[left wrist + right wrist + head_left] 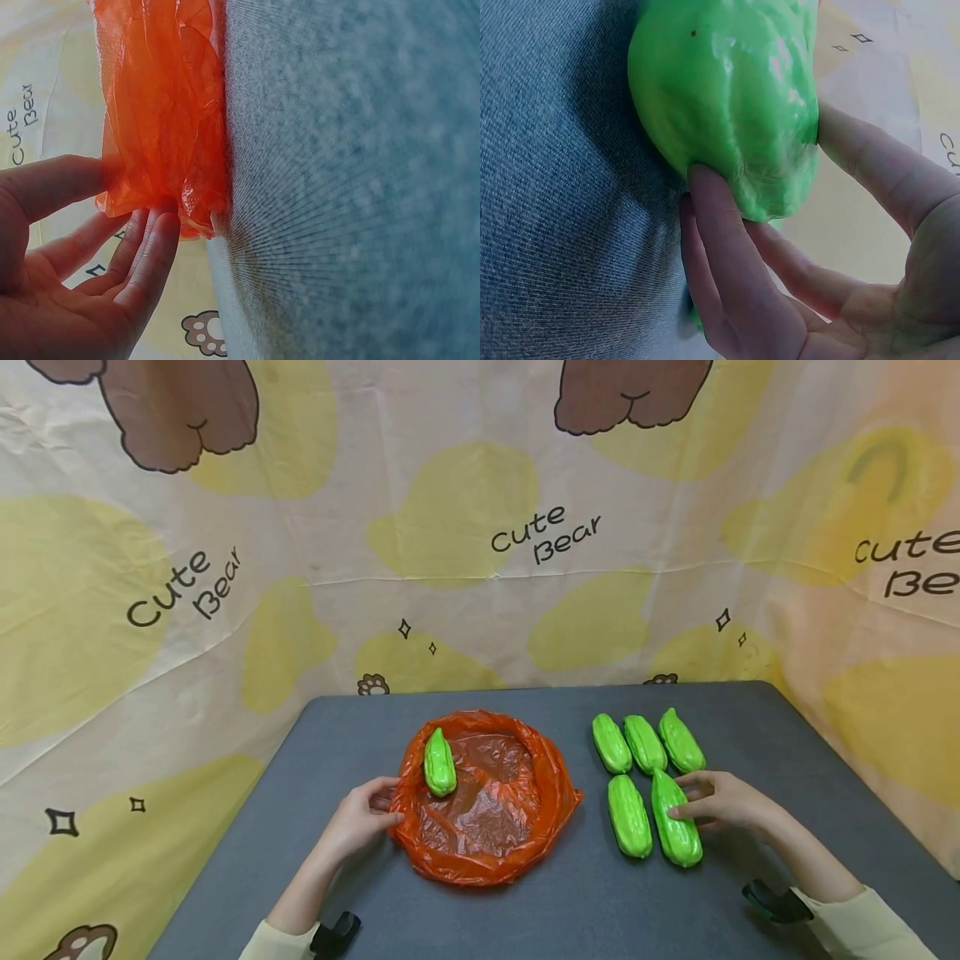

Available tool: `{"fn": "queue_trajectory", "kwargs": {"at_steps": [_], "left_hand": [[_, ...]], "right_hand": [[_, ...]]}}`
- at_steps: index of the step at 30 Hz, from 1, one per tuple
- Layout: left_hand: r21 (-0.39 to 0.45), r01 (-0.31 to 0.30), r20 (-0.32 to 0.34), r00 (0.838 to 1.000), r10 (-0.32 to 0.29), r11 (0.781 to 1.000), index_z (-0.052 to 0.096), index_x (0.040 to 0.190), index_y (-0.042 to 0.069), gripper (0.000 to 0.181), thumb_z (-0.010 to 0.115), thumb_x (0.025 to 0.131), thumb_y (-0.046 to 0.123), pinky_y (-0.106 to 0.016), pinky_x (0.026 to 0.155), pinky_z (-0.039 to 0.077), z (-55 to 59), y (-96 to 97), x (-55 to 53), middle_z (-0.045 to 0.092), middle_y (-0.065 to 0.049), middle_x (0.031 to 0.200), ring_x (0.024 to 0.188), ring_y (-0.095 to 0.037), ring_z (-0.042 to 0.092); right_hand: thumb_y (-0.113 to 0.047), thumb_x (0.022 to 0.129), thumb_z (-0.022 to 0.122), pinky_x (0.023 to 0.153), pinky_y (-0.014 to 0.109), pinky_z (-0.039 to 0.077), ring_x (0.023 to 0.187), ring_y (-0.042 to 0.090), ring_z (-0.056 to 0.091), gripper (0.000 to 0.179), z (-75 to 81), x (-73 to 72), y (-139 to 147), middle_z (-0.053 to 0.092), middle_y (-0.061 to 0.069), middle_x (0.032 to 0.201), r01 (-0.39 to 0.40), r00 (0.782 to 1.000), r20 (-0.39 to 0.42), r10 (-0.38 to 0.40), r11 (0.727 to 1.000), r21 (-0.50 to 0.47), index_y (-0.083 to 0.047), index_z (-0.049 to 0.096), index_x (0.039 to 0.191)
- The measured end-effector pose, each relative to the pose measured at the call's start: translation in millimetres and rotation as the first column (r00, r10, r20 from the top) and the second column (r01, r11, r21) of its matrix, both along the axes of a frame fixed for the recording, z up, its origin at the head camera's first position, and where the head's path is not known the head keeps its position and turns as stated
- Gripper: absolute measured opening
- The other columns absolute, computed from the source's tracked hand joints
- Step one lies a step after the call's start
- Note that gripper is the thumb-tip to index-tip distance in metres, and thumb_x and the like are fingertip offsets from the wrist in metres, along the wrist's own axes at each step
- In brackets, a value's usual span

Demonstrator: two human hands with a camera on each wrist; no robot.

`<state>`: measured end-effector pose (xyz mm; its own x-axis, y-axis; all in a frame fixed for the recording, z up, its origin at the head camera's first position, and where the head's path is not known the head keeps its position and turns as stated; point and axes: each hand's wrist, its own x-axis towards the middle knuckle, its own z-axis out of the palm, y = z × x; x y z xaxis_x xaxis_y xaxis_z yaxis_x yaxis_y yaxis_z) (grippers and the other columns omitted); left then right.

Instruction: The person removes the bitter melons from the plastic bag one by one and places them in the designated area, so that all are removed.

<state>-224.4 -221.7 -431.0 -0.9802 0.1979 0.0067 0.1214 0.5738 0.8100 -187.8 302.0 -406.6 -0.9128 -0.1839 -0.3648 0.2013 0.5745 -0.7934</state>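
My left hand (pixel 352 817) holds the left side of a round, open orange-red plastic bag (pixel 561 768) with thumb and fingertips. The left wrist view shows that hand (pixel 90 262) at the thin, wrinkled film (pixel 161 97). Inside the bag, toward its left rim, lies one glossy green bitter gourd (pixel 439 764). My right hand (pixel 723 799) grips another ridged gourd (pixel 673 835), thumb on one side and fingers on the other. In the right wrist view, this gourd (pixel 727 90) fills the top; the right hand (pixel 802 277) is around its blunt end.
Left of the gripped gourd lies a similar gourd (pixel 628 817). Behind them is a row of three: a left one (pixel 611 743), a middle one (pixel 644 744) and a right one (pixel 682 743). All lie on a grey-blue table (pixel 480 927), with a printed cloth (pixel 465 610) behind.
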Motion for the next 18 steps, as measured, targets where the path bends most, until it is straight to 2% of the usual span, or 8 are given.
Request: {"fn": "queue_trajectory", "kwargs": {"at_steps": [18], "left_hand": [[0.011,0.008,-0.005,1.000,-0.008,1.000,0.059,0.124,0.004,0.049,0.074,0.078,0.006,-0.026,0.070,0.051,0.2,-1.1,1.3,0.064,-0.013,0.107,0.090,-0.020,0.063]], "right_hand": [[-0.030,0.086,0.069,0.080,0.045,0.054,0.111,0.037,0.058,0.075,-4.4,-4.0,2.9,0.046,0.037,0.130,-0.004,1.000,0.020,0.004,1.000,-0.003,0.014,0.036,0.136]]}}
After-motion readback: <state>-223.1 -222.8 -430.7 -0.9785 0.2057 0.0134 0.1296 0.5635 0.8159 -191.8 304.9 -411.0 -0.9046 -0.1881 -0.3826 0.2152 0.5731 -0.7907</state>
